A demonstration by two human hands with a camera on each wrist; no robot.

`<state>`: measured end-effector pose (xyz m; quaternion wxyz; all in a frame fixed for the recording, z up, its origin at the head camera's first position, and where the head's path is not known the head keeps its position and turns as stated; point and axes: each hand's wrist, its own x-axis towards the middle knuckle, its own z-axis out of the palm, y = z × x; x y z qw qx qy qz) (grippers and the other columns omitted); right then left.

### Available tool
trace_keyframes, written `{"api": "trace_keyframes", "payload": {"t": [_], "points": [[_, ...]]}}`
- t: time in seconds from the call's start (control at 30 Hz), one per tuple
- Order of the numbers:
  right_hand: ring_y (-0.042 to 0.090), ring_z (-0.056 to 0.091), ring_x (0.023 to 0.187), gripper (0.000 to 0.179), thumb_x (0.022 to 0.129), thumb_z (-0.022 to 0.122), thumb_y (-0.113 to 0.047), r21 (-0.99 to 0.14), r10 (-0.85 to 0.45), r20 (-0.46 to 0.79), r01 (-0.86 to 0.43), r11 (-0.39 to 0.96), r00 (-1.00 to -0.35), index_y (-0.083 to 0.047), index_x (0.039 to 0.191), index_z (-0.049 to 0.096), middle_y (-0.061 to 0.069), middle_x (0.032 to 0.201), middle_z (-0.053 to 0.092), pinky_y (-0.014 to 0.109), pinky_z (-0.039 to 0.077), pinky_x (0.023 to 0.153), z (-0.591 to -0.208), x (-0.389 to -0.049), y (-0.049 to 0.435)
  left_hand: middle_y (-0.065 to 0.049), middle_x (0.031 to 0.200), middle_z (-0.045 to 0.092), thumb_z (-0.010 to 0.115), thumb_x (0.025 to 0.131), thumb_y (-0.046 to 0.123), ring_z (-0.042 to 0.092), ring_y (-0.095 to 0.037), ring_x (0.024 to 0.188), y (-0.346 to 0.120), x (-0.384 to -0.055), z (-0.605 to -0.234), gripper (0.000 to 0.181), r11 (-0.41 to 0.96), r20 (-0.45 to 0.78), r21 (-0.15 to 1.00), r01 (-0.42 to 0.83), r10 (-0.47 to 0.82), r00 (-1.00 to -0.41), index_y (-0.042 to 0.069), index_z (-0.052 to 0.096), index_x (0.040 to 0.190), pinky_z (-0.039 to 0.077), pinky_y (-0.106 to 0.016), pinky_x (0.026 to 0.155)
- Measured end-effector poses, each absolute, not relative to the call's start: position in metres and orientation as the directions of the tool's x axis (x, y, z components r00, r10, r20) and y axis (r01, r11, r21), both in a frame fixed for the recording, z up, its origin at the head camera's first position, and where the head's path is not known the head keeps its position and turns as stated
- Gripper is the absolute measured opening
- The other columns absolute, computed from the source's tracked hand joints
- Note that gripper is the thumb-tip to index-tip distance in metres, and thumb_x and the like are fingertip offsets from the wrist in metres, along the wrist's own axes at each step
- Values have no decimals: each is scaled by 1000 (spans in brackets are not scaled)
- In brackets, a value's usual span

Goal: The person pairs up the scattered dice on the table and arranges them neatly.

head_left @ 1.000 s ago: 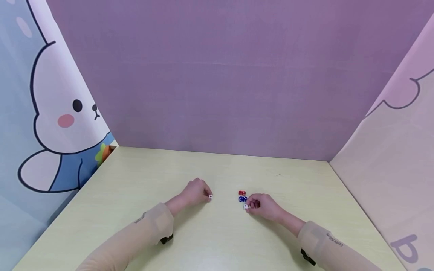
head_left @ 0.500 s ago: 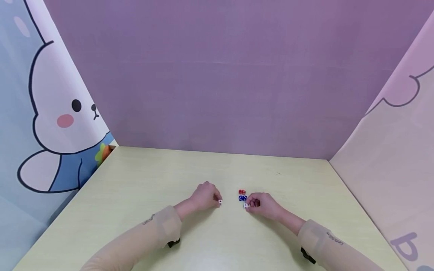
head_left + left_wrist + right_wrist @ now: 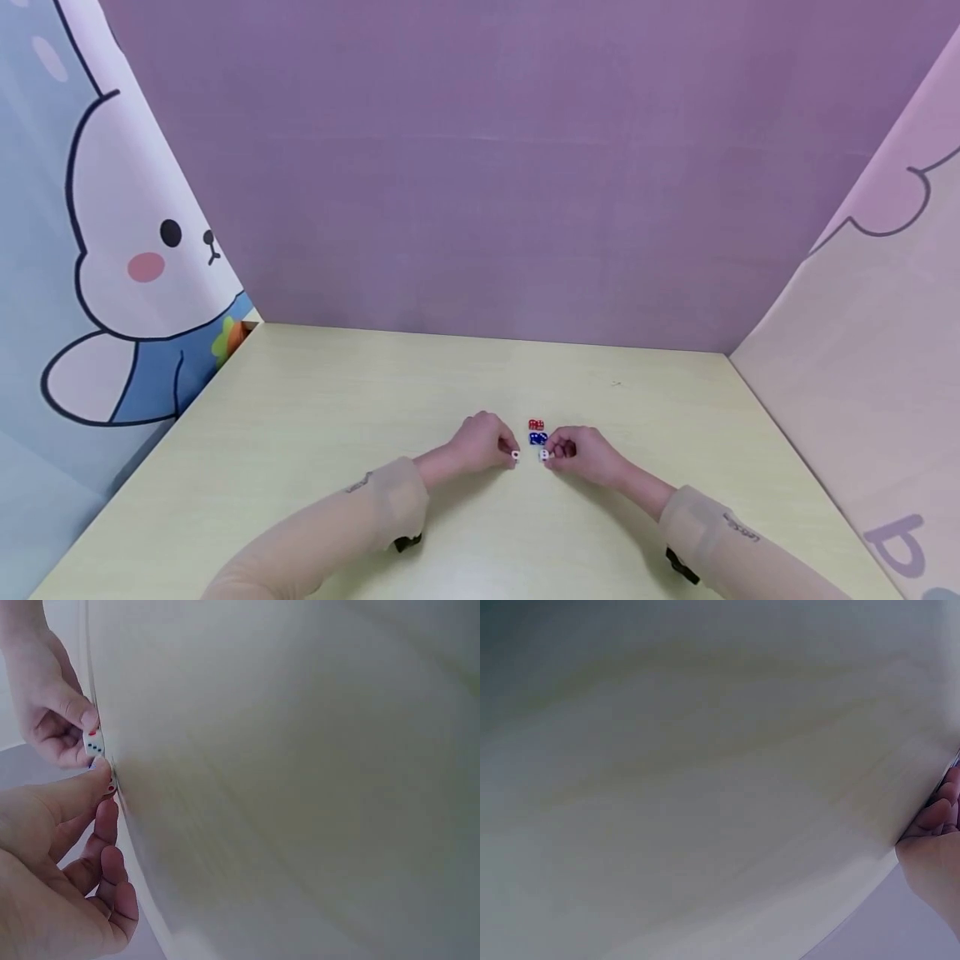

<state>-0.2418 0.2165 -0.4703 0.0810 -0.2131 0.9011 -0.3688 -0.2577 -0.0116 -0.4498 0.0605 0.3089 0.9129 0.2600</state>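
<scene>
My left hand (image 3: 483, 442) pinches a white die (image 3: 515, 456) between thumb and fingertips, low over the table. Across a small gap, my right hand (image 3: 585, 455) grips another white die (image 3: 544, 456) between thumb and finger. Just behind that die sits a pair of blue dice (image 3: 537, 438), side by side. Beyond them lies a pair of red dice (image 3: 536, 425). In the left wrist view, the right hand's white die (image 3: 94, 742) shows red and dark pips, while the left die (image 3: 112, 784) is mostly covered by the thumb. The right wrist view shows only part of the right hand (image 3: 937, 817).
The pale yellow table (image 3: 360, 375) meets a purple back wall (image 3: 480, 183). A printed rabbit panel (image 3: 142, 250) stands at the left side and a light panel (image 3: 870, 333) at the right. A small dark mark (image 3: 616, 384) shows on the table behind the right hand.
My left hand has moved right and slightly nearer, carrying its white die close to the other one. My right hand has stayed in place, still pinching its die.
</scene>
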Motion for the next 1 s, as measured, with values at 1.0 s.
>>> {"api": "trace_keyframes", "payload": {"t": [1.0], "points": [[6, 49, 66, 12, 80, 74, -10, -705, -483, 38, -366, 607, -875, -10, 88, 65, -3, 74, 57, 18, 44, 59, -471, -242, 216, 17, 67, 57, 80, 73, 23, 43, -9, 76, 17, -252, -450, 11, 733, 67, 427, 530, 559, -827, 24, 76, 82, 33, -29, 75]]}}
